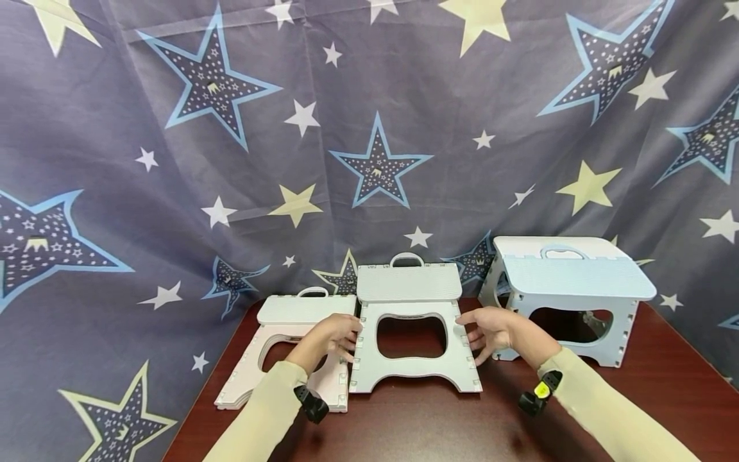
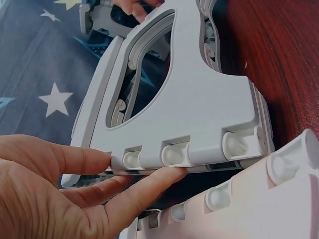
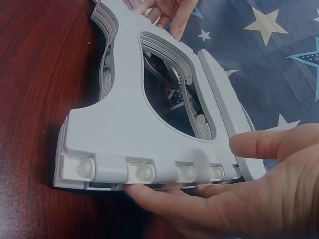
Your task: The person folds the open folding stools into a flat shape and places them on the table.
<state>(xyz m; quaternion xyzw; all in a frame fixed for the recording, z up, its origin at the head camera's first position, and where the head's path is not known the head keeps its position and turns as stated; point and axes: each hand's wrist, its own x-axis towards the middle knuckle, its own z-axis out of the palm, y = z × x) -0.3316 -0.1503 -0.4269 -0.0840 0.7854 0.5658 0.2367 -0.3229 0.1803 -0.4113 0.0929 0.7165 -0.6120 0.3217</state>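
Note:
A folded white step stool (image 1: 411,285) with a carrying handle and an oval cutout is between my two hands. My left hand (image 1: 333,335) holds its left edge; in the left wrist view the thumb is at the hinged edge of the white stool (image 2: 219,112) and the other fingers are tucked underneath. On the opposite edge, my right hand (image 1: 495,326) grips likewise. The right wrist view has that thumb over the upper end of the stool (image 3: 112,129), with fingers below the row of round hinges. The undersides of the fingers are partly hidden.
A folded pale pink stool (image 1: 242,382) lies on the dark red wooden table (image 1: 427,430), just left of the white one. At the right stands an unfolded light blue stool (image 1: 577,276). Behind the table hangs a star-patterned cloth (image 1: 404,83).

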